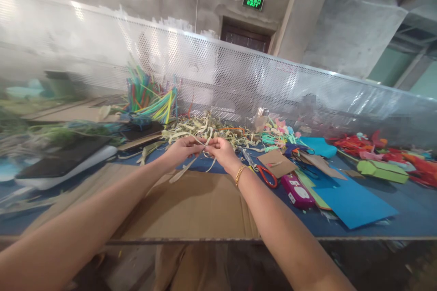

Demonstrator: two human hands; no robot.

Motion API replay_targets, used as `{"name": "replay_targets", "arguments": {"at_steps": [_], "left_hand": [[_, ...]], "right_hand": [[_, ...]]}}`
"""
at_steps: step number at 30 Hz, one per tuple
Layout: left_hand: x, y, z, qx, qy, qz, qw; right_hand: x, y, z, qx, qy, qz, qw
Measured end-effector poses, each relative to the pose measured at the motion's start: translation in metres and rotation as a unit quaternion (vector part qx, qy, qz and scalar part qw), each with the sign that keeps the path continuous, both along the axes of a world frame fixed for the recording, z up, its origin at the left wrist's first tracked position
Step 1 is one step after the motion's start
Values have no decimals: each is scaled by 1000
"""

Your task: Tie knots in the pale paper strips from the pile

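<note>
My left hand (186,149) and my right hand (221,149) meet over the far edge of a flat cardboard sheet (191,209). Both pinch pale, flat strips (184,172) that look like dried leaf or straw. The strips cross between my fingertips, and loose ends hang down toward the cardboard. Just behind my hands lies a tangled heap of similar pale strips (180,132). A gold bracelet (240,175) circles my right wrist. To the right of that wrist are red-handled scissors (267,177), their blades partly hidden.
Right of my arms lie a purple box (297,191), blue paper sheets (358,204), a green paper shape (382,170) and red scraps (362,145). At left are a dark-topped white device (61,163) and a bundle of coloured stems (146,93). A perforated metal screen (232,70) stands behind the table.
</note>
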State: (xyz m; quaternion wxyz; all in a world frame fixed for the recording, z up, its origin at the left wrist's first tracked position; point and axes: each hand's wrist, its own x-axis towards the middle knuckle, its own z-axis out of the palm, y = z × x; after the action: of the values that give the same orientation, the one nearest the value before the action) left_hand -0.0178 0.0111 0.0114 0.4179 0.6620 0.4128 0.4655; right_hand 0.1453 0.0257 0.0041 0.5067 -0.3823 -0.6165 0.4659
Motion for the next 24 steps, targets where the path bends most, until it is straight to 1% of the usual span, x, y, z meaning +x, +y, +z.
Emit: {"name": "replay_targets", "arguments": {"at_steps": [3, 6, 8, 14, 19, 24], "left_hand": [[1, 1, 0, 2, 34, -8, 999], [1, 3, 0, -1, 46, 14, 999], [-1, 4, 0, 1, 46, 29, 999], [-3, 4, -1, 3, 82, -7, 997], [-2, 7, -3, -17, 64, -5, 998], [-2, 7, -1, -7, 70, -9, 997]], "right_hand": [[3, 1, -2, 64, -72, -37, 995], [7, 2, -3, 107, -164, -56, 979], [8, 3, -3, 122, -192, -57, 972], [7, 4, -5, 134, -197, -53, 970], [8, 5, -4, 137, -222, -62, 963], [11, 8, -4, 128, -224, -51, 965]]}}
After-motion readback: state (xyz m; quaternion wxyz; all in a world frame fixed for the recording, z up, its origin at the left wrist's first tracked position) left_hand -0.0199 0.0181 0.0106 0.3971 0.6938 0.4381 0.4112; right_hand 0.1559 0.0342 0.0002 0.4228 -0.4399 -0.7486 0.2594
